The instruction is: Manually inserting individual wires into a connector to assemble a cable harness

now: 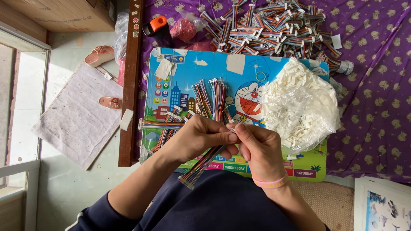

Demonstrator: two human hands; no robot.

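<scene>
On the left, a bundle of coloured wires (205,160) slants across the picture board (180,68) on the lap. The left hand (199,137) has its grip closed around that bundle. Just beside it, the right hand (261,149) pinches the wire ends at the left fingertips. Further right lies a clear bag of white connectors (299,105); finished cables (274,28) are heaped above on the purple cloth (376,107).

At twelve o'clock I see a black bottle with an orange cap (156,26) on the purple patterned cloth (376,98). At nine o'clock a grey mat (77,119) lies on the floor, with two pink slippers (99,54) beside it.
</scene>
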